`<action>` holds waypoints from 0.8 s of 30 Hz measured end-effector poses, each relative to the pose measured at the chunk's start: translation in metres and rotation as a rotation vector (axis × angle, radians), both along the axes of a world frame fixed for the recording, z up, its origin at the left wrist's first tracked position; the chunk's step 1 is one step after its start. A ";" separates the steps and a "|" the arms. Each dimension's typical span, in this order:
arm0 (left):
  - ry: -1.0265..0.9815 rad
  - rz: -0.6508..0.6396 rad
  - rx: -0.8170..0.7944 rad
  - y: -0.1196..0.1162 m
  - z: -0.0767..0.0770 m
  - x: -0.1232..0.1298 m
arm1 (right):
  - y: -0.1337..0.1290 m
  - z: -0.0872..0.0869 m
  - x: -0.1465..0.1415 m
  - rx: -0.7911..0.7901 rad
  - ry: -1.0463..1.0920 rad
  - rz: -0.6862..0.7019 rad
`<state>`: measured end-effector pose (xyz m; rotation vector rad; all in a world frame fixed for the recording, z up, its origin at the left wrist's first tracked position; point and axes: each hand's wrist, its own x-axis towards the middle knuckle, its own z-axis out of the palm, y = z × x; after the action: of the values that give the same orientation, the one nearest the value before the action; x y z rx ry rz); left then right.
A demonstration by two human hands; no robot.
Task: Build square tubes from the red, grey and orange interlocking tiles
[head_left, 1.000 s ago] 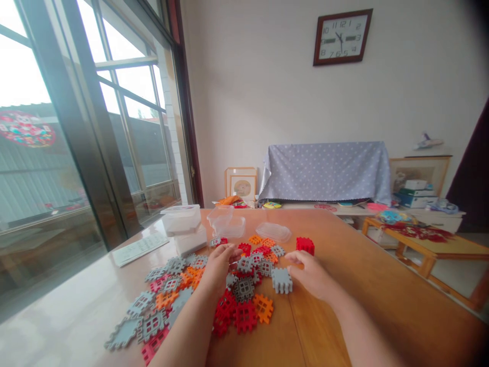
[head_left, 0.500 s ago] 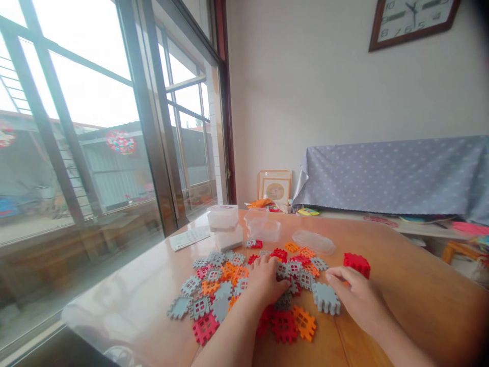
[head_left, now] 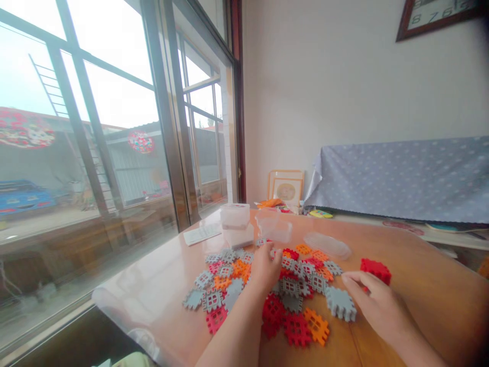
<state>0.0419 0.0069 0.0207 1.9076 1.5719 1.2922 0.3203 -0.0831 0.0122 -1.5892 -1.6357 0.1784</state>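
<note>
Left hand (head_left: 265,267) is now nearer the far edge of the loose interlocking pieces (head_left: 298,329), thumb lifted clear of the middle of the heap; view swings left, clock (head_left: 439,20) further cropped. I read that as moving from one part of the heap to another. Left fingers are curled, thumb close; from here I can't tell if a piece is gripped. Right hand (head_left: 370,295) stays between the grey stack (head_left: 341,303) and the red stack (head_left: 375,270), fingertips close together; can't tell if anything is pinched. Hands well apart. Pieces lie spread on the table (head_left: 431,285), red, orange and grey, both stacks to their right. Writing: I get 8, 7, 6 on the clock; print on the paper sheet (head_left: 202,233) too blurred. No brand legible.
</note>
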 end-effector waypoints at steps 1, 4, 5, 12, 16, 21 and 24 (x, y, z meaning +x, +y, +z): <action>0.033 0.020 0.013 -0.001 0.001 0.000 | 0.000 0.000 0.001 0.006 -0.005 -0.005; 0.143 0.079 0.003 -0.004 0.003 0.003 | 0.001 -0.002 0.005 0.014 -0.019 -0.033; 0.204 0.099 -0.021 -0.005 0.004 0.003 | 0.002 -0.003 0.007 0.019 -0.023 -0.046; 0.522 0.218 -0.167 0.005 0.033 -0.041 | 0.008 -0.006 0.011 0.056 -0.006 -0.059; 0.665 0.264 -0.178 0.011 0.043 -0.085 | 0.008 -0.006 0.008 0.073 0.011 -0.043; 0.810 0.263 -0.204 0.015 0.031 -0.108 | 0.008 -0.005 0.006 0.084 0.022 -0.044; 0.859 0.261 -0.215 0.019 0.025 -0.109 | 0.005 -0.002 0.005 0.092 0.019 -0.027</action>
<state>-0.0672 0.0260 0.0453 2.3006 2.2932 0.3061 0.3251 -0.0780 0.0101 -1.5347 -1.5845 0.1022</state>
